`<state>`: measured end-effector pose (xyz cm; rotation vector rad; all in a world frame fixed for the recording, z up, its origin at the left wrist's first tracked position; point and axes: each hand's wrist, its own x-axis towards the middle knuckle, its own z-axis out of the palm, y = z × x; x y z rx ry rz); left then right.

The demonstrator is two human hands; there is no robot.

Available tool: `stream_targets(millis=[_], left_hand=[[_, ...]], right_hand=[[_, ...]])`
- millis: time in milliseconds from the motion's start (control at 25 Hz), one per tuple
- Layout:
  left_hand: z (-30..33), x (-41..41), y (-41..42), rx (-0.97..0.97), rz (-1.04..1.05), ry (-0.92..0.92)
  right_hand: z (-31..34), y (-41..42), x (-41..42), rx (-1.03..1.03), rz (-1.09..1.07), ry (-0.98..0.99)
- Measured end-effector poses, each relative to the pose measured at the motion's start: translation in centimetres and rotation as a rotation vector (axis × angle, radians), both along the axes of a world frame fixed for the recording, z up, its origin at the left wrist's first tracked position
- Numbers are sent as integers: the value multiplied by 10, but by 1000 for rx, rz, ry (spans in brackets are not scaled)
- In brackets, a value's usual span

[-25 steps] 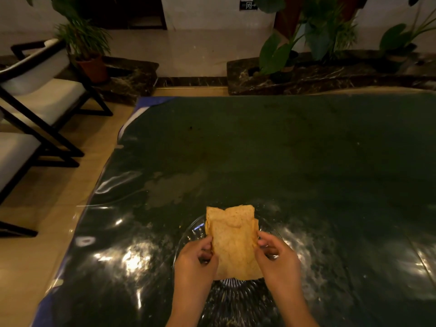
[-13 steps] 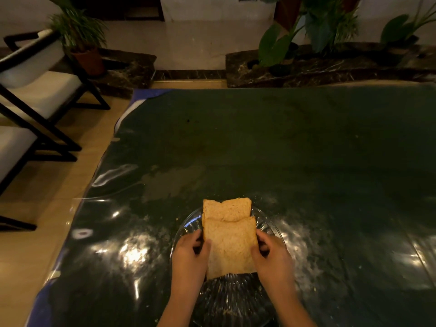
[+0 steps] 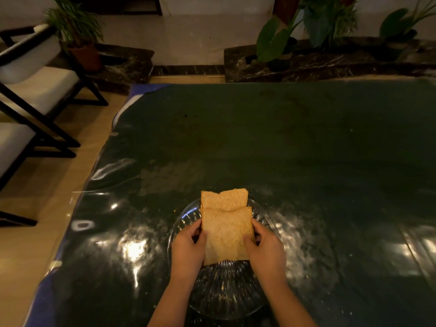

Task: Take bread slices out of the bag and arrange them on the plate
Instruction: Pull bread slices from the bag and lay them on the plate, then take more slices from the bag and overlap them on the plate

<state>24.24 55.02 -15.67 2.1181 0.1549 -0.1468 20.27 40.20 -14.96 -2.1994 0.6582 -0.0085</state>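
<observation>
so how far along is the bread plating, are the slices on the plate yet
Partly done. One bread slice already lies at the far side of the glass plate. A second slice overlaps its near edge, gripped at its sides by the left hand and right hand. Left to do: let go of it. No bag is in view, so I cannot tell if more slices remain.

Lounge or lobby: cushioned chairs (image 3: 35, 86), potted plants (image 3: 77, 38), marble ledges (image 3: 330, 64).

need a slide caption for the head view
Both hands, left and right, hold a bread slice over a glass plate, overlapping a second slice.
</observation>
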Motion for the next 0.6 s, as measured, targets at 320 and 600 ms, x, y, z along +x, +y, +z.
stream_targets(millis=[320, 600], left_hand=[[63, -23, -13, 85, -59, -65], [182, -85, -105, 124, -261, -264]], right_hand=[[54, -39, -20, 154, 14, -105], [158, -130, -90, 199, 26, -355]])
